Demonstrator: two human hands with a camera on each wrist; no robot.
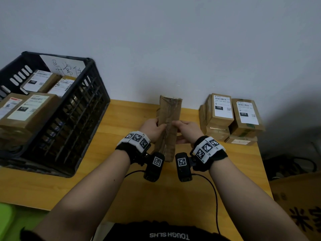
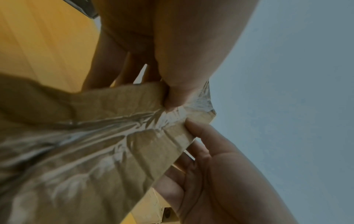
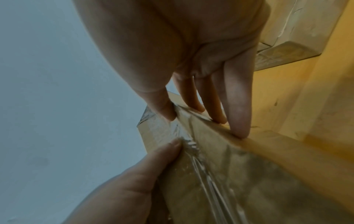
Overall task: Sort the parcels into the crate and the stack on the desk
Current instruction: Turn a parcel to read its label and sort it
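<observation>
Held upright over the yellow table (image 1: 121,119) by the grip of both hands, left hand (image 1: 152,126) and right hand (image 1: 186,129), thumbs pinching its taped face: brown parcel (image 1: 169,119), grey wall (image 1: 173,40) behind.

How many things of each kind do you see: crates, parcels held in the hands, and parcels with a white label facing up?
Crate: 1
Held parcel, gripped by left hand and right hand: 1
Labelled parcels: 6 (crate 4; stack 2)
Total: 8
</observation>
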